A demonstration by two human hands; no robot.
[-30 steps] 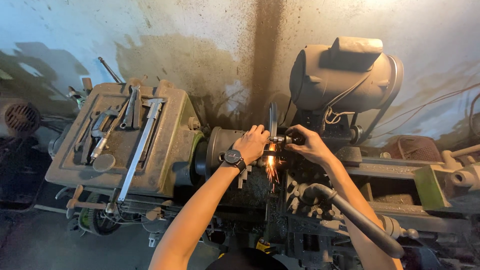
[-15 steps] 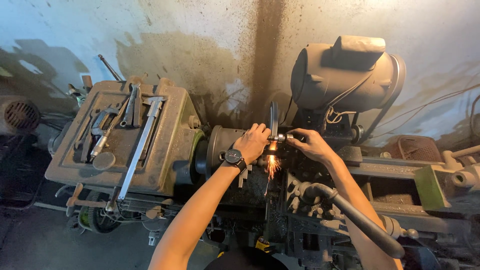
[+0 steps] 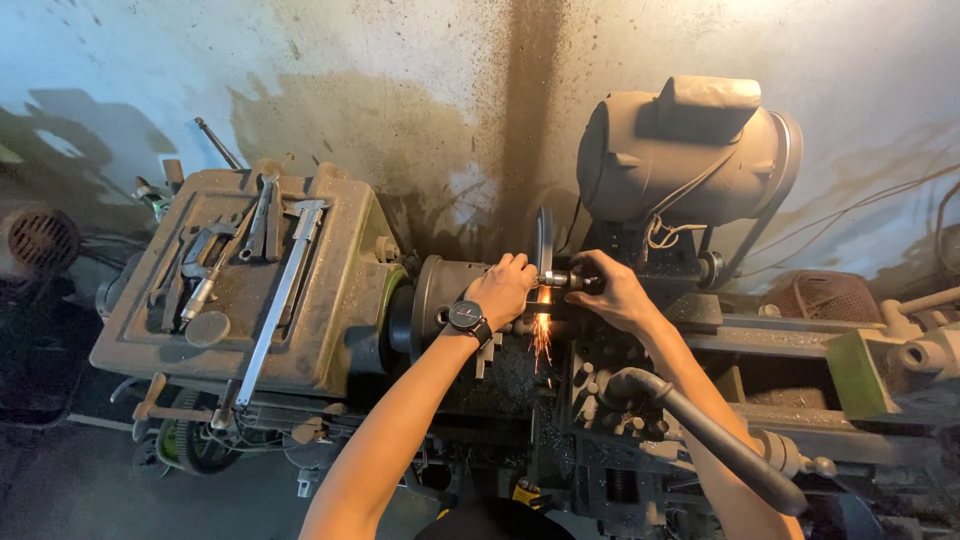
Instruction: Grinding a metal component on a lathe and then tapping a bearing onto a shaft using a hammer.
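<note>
I see my left hand point(image 3: 503, 288), a watch point(image 3: 466, 317) on its wrist, curled over the chuck point(image 3: 440, 297) of the lathe point(image 3: 300, 300). My right hand point(image 3: 612, 292) wraps closed around a small grinder point(image 3: 556, 278), its disc point(image 3: 543, 240) upright above the sparks point(image 3: 541, 335) just right of the chuck.

Lathe point(image 3: 300, 300) dull grimy metal; wall point(image 3: 400, 90) rough, stained plaster.

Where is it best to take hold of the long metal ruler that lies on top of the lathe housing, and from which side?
Grip the long metal ruler near its lower end, coming from the front edge of the housing. It lies flat and slanted there, with little around it; its upper end sits beside other hand tools, so fingers would probably have less room.
</note>
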